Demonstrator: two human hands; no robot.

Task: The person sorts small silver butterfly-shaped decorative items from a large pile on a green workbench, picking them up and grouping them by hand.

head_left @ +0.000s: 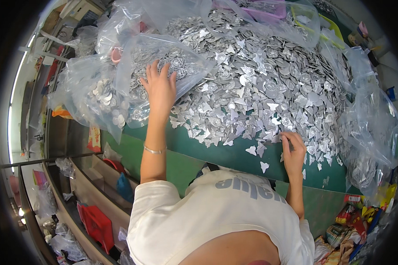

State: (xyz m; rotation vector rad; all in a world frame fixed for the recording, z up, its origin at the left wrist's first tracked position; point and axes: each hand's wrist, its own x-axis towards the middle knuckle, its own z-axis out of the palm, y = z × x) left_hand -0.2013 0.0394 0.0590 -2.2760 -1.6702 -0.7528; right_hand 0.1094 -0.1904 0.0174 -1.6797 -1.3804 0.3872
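Note:
My left hand (160,88) lies with its fingers spread on a clear plastic bag (194,75) of ring-shaped silver metal pieces. Beside it, a wide heap of flat silver metal pieces (261,84) covers much of the green tabletop (194,148). Many pieces at the heap's near edge look star- or butterfly-shaped. There my right hand (294,152) is closed, thumb and fingertips drawn together against the pieces; what they pinch, if anything, is too small to make out. A few loose pieces (264,167) lie left of it, close to the table's front.
Another clear bag with round discs (104,95) sits at the left. Clear plastic sheeting (369,128) drapes the right side. A purple basket (269,9) and a yellow-green one (334,31) stand at the back. Shelves with a red bin (97,225) are at lower left; colourful packages (351,216) lie at lower right.

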